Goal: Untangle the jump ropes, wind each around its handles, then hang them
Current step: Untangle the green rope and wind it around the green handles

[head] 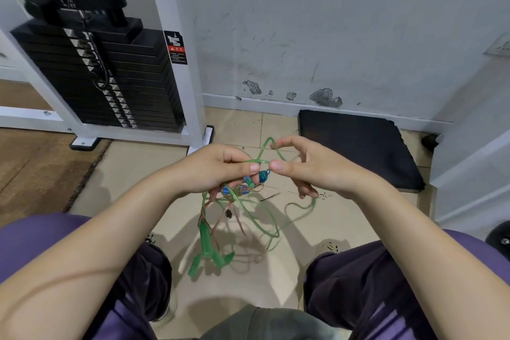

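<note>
Green rope [259, 218] is still knotted with a brownish rope [240, 225], dangling below the left hand [209, 171], so we're at untangling. Left grip clenches the bundle plus a blue handle [262, 175]; right hand [306, 168] pinches a green loop, which looks like it needs feeding back through.

Both bare forearms reach forward and converge over the knees. The left hand [212, 168] is curled, knuckles up, its thumb and forefinger pinching a strand while the lower fingers clutch a bundle. The right hand [306, 165] meets it thumb to thumb, forefinger hooked upward, the other fingers hanging loosely curled below.
</note>
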`<state>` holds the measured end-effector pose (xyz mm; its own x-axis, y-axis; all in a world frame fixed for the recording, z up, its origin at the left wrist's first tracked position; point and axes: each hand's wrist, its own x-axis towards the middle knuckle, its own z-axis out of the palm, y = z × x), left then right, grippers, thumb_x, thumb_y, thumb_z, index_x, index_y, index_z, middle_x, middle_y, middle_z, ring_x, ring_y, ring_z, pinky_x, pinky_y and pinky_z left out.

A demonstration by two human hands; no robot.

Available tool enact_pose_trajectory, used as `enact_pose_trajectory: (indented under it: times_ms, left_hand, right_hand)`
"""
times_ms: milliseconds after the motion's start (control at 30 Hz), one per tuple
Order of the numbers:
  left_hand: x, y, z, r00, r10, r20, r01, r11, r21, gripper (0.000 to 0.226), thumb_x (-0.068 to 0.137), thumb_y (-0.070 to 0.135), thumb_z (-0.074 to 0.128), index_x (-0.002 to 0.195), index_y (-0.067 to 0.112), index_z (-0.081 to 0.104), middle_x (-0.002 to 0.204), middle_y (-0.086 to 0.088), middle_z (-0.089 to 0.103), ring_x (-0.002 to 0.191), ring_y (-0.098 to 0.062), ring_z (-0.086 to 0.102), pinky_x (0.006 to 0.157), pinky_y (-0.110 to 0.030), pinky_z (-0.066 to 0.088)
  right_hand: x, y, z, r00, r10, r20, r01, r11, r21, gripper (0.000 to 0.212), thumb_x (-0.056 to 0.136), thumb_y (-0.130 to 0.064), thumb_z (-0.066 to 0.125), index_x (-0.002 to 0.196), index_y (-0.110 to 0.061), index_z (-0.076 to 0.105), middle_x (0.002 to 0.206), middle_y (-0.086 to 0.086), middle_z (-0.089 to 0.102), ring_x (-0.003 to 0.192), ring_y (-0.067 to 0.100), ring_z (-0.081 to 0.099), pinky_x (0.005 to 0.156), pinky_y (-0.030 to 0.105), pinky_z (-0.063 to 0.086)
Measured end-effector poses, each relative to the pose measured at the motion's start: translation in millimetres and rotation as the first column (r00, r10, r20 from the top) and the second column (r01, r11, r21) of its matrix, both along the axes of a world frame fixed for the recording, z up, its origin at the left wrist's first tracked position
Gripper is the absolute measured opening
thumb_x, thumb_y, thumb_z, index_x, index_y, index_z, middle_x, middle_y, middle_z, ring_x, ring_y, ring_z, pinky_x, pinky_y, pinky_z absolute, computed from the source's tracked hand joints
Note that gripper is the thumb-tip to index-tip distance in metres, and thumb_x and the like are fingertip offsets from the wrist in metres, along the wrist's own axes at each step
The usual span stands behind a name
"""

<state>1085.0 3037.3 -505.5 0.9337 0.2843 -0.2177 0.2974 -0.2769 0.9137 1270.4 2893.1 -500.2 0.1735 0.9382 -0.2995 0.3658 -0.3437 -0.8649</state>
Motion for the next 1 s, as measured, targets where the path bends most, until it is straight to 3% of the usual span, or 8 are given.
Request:
enact_pose_trajectory:
  times_ms: [100,200,367,500,667,767,867,1000]
  left_hand:
    - [-0.4,1.4,1.5,0.999,0.04,0.008,-0.04,0.999,0.008,0.033,0.081,0.055,0.061,0.08,0.027,0.077,0.053,0.006,0.043,0.042,-0.006,0.034,0.04,-0.018,0.032]
    - [-0.7,-0.8,1.5,1.0,-0.013,-0.005,0.013,1.0,0.01,0.032,0.085,0.052,0.062,0.085,0.025,0.079,0.052,0.007,0.041,0.043,-0.007,0.031,0.04,-0.017,0.028]
    - [0.7,-4.8,-1.9,0.995,-0.085,-0.052,0.086,0.996,0.006,0.024,0.094,0.041,0.063,0.087,0.025,0.079,0.049,0.011,0.039,0.044,-0.01,0.028,0.043,-0.022,0.026]
    - [1.6,-8.1,-2.9,0.992,-0.114,-0.06,0.115,0.993,-0.002,0.028,0.087,0.053,0.066,0.088,0.028,0.079,0.051,0.008,0.04,0.046,-0.012,0.028,0.044,-0.023,0.027]
    - [3.0,-0.7,-4.9,0.996,-0.064,-0.056,0.068,0.996,0.057,0.012,0.087,0.03,0.075,0.089,0.019,0.076,0.055,0.009,0.048,0.047,-0.009,0.037,0.045,-0.021,0.032]
    - [1.0,6.7,-2.7,0.997,-0.049,-0.059,0.055,0.993,0.106,0.018,0.08,0.018,0.082,0.095,0.022,0.075,0.063,0.016,0.062,0.049,-0.004,0.05,0.048,-0.013,0.039]
    - [-1.0,13.1,-2.9,0.991,-0.02,-0.132,0.053,0.965,0.258,0.027,0.075,0.016,0.086,0.098,0.024,0.074,0.077,0.015,0.065,0.052,-0.002,0.049,0.05,-0.012,0.037]
    - [1.6,11.8,-6.5,0.993,0.056,-0.104,-0.018,0.943,0.332,0.013,0.077,0.018,0.085,0.084,0.023,0.075,0.051,0.021,0.058,0.046,0.004,0.047,0.047,-0.009,0.033]
  right_hand:
    - [2.4,-0.7,0.8,1.0,0.02,-0.007,-0.02,1.0,0.012,0.061,0.066,-0.061,0.078,0.117,-0.035,0.059,0.06,0.001,0.064,0.054,0.015,0.06,0.067,0.028,0.052]
    - [-0.5,1.2,-2.6,1.0,-0.017,0.026,0.014,0.993,0.118,0.049,0.06,-0.056,0.079,0.098,-0.027,0.071,0.095,-0.01,0.069,0.087,0.005,0.065,0.08,0.027,0.053]
    - [-9.2,4.7,-2.7,0.99,-0.115,0.081,0.094,0.968,0.233,0.085,0.061,-0.052,0.079,0.135,-0.025,0.048,0.133,-0.009,0.056,0.126,0.0,0.049,0.111,0.031,0.038]
    - [-19.7,6.5,-3.5,0.995,0.025,-0.101,-0.007,0.985,0.172,0.059,0.077,-0.032,0.08,0.127,-0.021,0.052,0.099,-0.002,0.072,0.098,0.013,0.065,0.096,0.037,0.048]
    - [-30.1,8.6,-2.8,0.998,0.01,-0.063,-0.006,0.999,0.051,0.026,0.091,-0.042,0.063,0.099,-0.017,0.066,0.059,-0.005,0.051,0.058,0.015,0.04,0.051,0.024,0.034]
    - [-23.6,7.1,2.0,0.996,0.004,0.087,-0.003,1.0,-0.006,0.028,0.085,-0.042,0.071,0.091,-0.014,0.072,0.05,-0.014,0.041,0.046,0.005,0.031,0.044,0.016,0.025]
    - [-12.3,3.9,5.8,0.981,0.008,0.193,-0.001,0.999,-0.041,0.018,0.084,-0.033,0.075,0.084,-0.015,0.076,0.059,-0.011,0.054,0.055,0.004,0.041,0.053,0.019,0.033]
    - [-5.9,4.1,7.2,0.964,-0.041,0.263,0.051,0.998,-0.03,0.018,0.089,-0.032,0.07,0.077,-0.019,0.075,0.06,-0.001,0.046,0.059,0.012,0.036,0.056,0.026,0.029]
